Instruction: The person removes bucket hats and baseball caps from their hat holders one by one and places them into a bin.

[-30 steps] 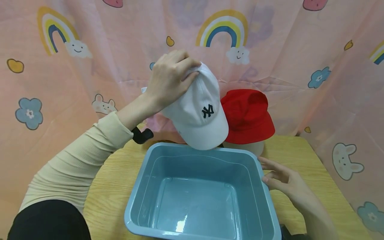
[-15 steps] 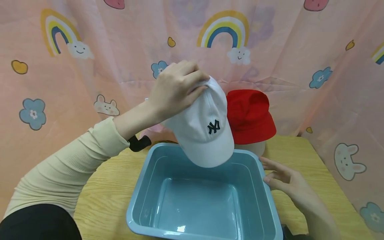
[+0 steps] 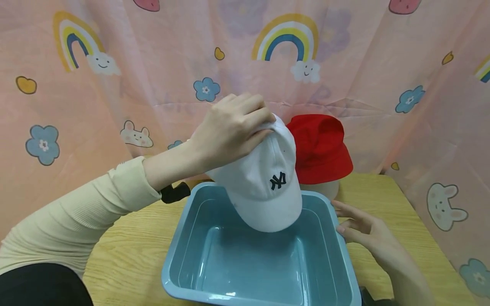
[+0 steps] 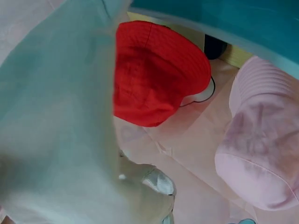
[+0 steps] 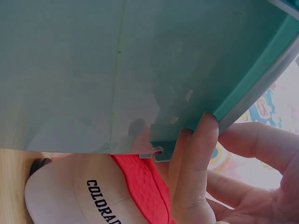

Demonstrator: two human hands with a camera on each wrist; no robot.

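My left hand (image 3: 237, 131) grips a white baseball cap (image 3: 268, 191) by the back of its crown. The cap hangs brim down over the far part of a blue plastic basin (image 3: 249, 267), its dark embroidered letters facing me. Large and blurred, the same cap (image 4: 60, 126) fills the left side of the left wrist view. At the basin's right rim is my right hand (image 3: 369, 233); in the right wrist view its fingers (image 5: 194, 163) lie on the outer wall and the thumb meets the rim. Nothing lies on the visible basin floor.
Behind the basin, a red bucket hat (image 3: 319, 148) sits on a pale cap (image 5: 88, 196) lettered in black. A pink hat (image 4: 261, 149) shows in the left wrist view. The wooden table (image 3: 134, 238) backs onto a pink patterned curtain (image 3: 160, 63).
My left hand has lowered the white cap and moved it slightly right, from behind the basin's far rim to over its inside. The right hand has stayed at the rim.
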